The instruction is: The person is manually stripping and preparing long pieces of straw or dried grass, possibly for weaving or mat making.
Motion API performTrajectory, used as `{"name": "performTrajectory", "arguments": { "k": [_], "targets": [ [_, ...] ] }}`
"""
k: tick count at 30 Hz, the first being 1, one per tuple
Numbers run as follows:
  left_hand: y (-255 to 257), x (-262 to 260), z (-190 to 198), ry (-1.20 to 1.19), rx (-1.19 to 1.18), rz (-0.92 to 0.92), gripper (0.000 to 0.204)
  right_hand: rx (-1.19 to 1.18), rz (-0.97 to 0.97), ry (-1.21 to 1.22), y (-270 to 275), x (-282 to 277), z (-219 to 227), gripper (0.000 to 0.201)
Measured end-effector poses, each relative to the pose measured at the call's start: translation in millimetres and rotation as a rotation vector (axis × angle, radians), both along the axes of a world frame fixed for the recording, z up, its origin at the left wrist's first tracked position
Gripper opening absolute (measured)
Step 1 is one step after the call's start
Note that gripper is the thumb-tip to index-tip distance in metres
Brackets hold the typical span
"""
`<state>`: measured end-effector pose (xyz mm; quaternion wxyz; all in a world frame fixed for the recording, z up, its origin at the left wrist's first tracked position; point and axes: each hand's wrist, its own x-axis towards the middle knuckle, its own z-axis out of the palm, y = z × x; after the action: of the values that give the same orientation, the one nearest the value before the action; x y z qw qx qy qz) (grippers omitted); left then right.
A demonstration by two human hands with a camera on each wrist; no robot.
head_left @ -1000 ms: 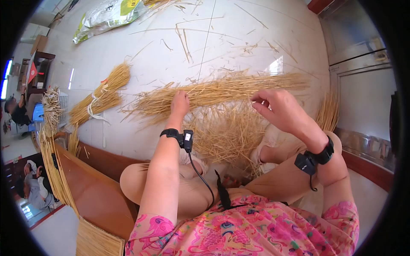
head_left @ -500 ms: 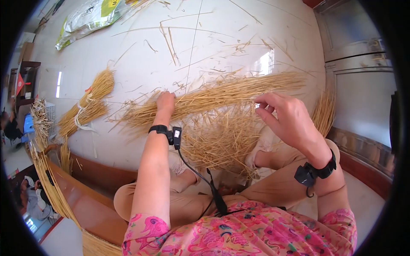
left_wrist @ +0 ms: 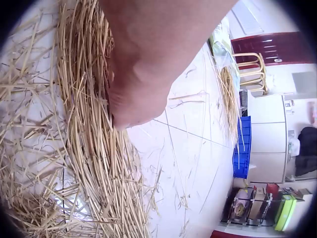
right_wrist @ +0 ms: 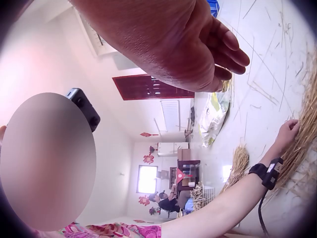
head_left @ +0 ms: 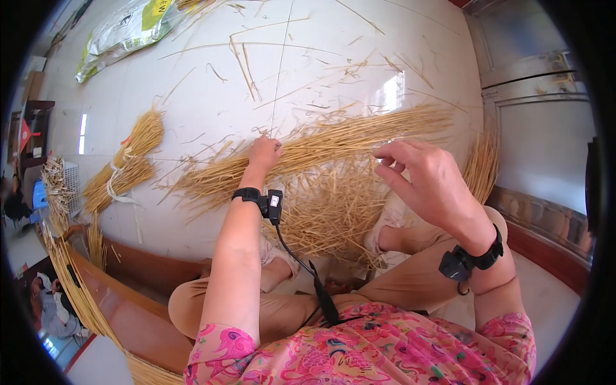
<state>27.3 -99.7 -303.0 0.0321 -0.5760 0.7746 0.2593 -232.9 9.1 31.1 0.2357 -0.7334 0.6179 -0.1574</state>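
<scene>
A long bundle of straw (head_left: 359,131) lies across the floor in front of the person. The left hand (head_left: 264,154) is at its far edge, left of the middle, fingers curled in at the stalks. The left wrist view shows this hand (left_wrist: 141,94) against the bundle's side, its fingertips mostly hidden. Above the bundle's right part hovers the right hand (head_left: 420,176), with thumb and fingers loosely bent and apart. Nothing shows between them in the right wrist view, where the relaxed fingers (right_wrist: 230,54) are seen. A heap of short straw (head_left: 337,212) lies between the feet.
Two tied straw bundles (head_left: 128,160) lie to the left, and a white and green sack (head_left: 125,35) at the back. More straw (head_left: 482,167) stands by the metal door (head_left: 545,154) on the right. A wooden bench-like piece (head_left: 128,295) is at the left.
The left hand first shifted left along the bundle, then came back a little to the right, its fingers curling in. The right hand stays raised in nearly the same place. The head view has shifted slightly.
</scene>
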Motion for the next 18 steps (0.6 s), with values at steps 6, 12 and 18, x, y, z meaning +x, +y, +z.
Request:
{"name": "performTrajectory", "arguments": {
  "k": [6, 12, 18],
  "targets": [
    [1, 0, 8, 0.061, -0.156, -0.008, 0.014, -0.001, 0.001, 0.007, 1, -2, 3, 0.017],
    [-4, 15, 53, 0.256, -0.172, -0.136, 0.010, -0.005, -0.064, 0.018, -3, -15, 11, 0.017],
    [7, 22, 129, 0.370, -0.206, -0.139, 0.010, -0.018, -0.105, 0.054, -4, -29, 12, 0.021]
  ]
}}
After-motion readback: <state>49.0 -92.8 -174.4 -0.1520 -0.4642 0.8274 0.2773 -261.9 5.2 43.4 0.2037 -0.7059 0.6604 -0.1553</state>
